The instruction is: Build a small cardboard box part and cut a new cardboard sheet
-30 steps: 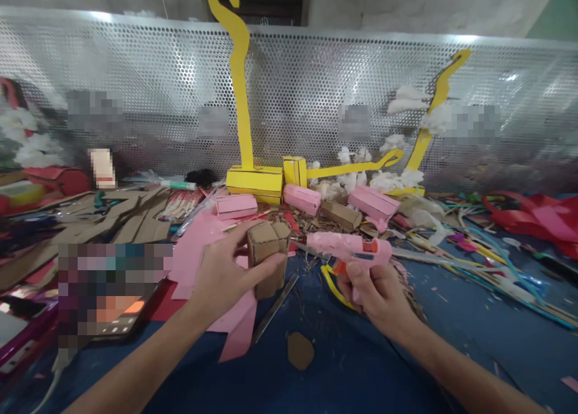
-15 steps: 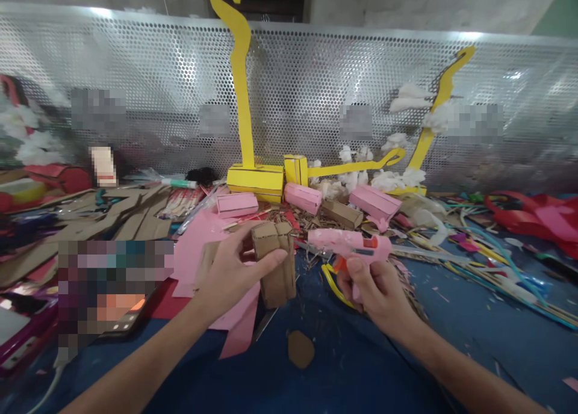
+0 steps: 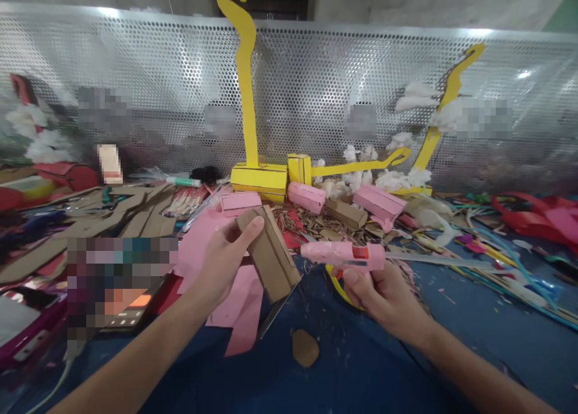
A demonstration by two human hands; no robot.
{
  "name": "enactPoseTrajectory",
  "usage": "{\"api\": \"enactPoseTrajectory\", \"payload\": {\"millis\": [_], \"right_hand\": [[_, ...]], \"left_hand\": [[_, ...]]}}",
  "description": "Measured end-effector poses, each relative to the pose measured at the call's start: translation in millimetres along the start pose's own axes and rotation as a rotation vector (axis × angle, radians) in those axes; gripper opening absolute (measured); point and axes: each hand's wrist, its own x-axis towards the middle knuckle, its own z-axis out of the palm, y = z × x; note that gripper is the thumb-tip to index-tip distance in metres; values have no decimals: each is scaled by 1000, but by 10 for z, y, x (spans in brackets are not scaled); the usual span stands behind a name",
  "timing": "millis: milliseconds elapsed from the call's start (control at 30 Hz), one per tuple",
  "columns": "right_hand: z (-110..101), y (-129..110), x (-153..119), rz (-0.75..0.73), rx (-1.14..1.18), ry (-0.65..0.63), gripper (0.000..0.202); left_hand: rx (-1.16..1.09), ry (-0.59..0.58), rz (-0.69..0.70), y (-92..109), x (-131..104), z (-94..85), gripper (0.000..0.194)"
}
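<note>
Tilted over the blue table, a small brown cardboard box (image 3: 273,259) is gripped near its top by my left hand (image 3: 221,257). My right hand (image 3: 383,293) is wrapped round the handle of a pink hot glue gun (image 3: 341,254), its nozzle pointing left. The nozzle is close to the right side of the box; whether it touches cannot be made out. A clear glue stick (image 3: 428,257) sticks out of the gun's back. Below the box lies a rounded cardboard piece (image 3: 305,348), and pink paper (image 3: 241,305) spreads beneath my left hand.
Yellow cardboard shapes (image 3: 258,180) with long curved necks stand at the back before a perforated metal panel (image 3: 316,89). Pink boxes (image 3: 307,197) and cardboard scraps lie in front of them. Cardboard strips (image 3: 112,218) and a blurred-out device are at left; thin sticks and red ribbon (image 3: 519,215) at right.
My left hand has tilted the cardboard box, its lower end now swung right. The glue gun has dropped slightly and levelled, its nozzle now beside the box's lower right part.
</note>
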Motion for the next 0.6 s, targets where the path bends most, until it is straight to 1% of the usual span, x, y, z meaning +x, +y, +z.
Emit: {"api": "enactPoseTrajectory", "payload": {"millis": [233, 300, 400, 600], "right_hand": [[-49, 26, -12, -20, -99, -72, 34], [-60, 14, -12, -30, -138, -84, 35], [-67, -16, -2, -38, -175, -98, 40], [-63, -33, 9, -48, -174, -89, 43]], "left_hand": [[2, 33, -7, 1, 19, -10, 50], [0, 34, 1, 10, 25, -12, 48], [-2, 40, 0, 28, 33, -15, 47], [-8, 49, 1, 58, 36, -27, 46]]}}
